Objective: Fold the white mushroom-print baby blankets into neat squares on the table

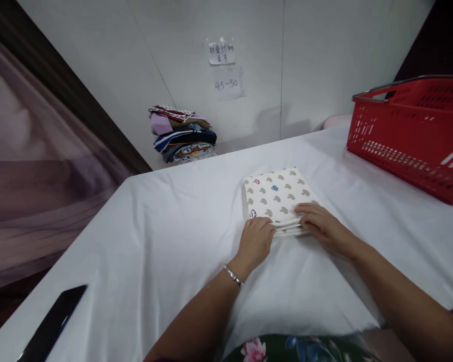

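Observation:
A folded cream cloth [277, 197] printed with small grey mouse-head shapes lies in the middle of the table covered by a white sheet [166, 236]. My left hand [254, 240], a silver bangle on its wrist, curls its fingers around the cloth's near left corner. My right hand [319, 223] grips the near right edge, fingers on top of the fold. Both hands hold the layered near edge of the cloth.
A red plastic basket [411, 136] stands at the right. A stack of folded clothes [183, 134] sits at the back against the white wall, under two paper notes [222, 65]. A dark flat object [53, 324] lies at the near left edge.

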Demonstrator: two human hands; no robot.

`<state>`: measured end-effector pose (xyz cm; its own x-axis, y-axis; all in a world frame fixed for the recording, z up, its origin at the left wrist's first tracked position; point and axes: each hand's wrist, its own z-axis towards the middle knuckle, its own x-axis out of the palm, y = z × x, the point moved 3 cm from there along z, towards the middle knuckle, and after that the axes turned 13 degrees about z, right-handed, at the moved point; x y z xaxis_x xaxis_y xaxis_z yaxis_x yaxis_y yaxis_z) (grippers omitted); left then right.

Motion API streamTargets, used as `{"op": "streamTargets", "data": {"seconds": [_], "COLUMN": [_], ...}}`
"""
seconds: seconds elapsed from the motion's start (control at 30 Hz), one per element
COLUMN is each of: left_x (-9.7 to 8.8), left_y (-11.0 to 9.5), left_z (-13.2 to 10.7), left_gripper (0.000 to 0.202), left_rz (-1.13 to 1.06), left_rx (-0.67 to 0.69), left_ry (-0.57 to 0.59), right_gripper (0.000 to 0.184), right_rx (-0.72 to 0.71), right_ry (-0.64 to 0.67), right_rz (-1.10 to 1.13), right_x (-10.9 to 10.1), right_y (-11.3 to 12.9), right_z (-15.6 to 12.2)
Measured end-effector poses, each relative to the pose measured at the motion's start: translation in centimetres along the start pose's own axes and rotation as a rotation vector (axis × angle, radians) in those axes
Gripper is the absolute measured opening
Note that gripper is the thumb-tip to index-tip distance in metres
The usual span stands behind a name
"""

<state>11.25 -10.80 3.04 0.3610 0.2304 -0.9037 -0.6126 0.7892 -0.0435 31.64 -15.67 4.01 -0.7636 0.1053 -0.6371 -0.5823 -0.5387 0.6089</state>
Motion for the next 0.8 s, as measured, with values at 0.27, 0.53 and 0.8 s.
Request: {"op": "streamTargets", "data": {"seconds": [0.27,0.53,0.8], "left_x": [-0.15,-0.55,0.04], "left_y": [-0.12,-0.33,-0.14], "left_z": [-0.20,-0.10,0.10], "left_gripper": [0.010,0.014,0.016], "left_rz": [0.018,0.041,0.056], "left_rx": [0.031,0.057,0.083], "left_ry": [-0.054,-0.057,0.014], "right_gripper": [0.012,0.013,0.010], "right_rx": [0.052,0.066,0.054], "right_ry": [0.040,0.031,0.068], "right_rz": [-0.018,0.026,-0.007], "right_x": [0.39,0.10,0.26], "right_y": [-0.03,-0.03,-0.50], "right_z": [-0.34,-0.38,-0.74]}}
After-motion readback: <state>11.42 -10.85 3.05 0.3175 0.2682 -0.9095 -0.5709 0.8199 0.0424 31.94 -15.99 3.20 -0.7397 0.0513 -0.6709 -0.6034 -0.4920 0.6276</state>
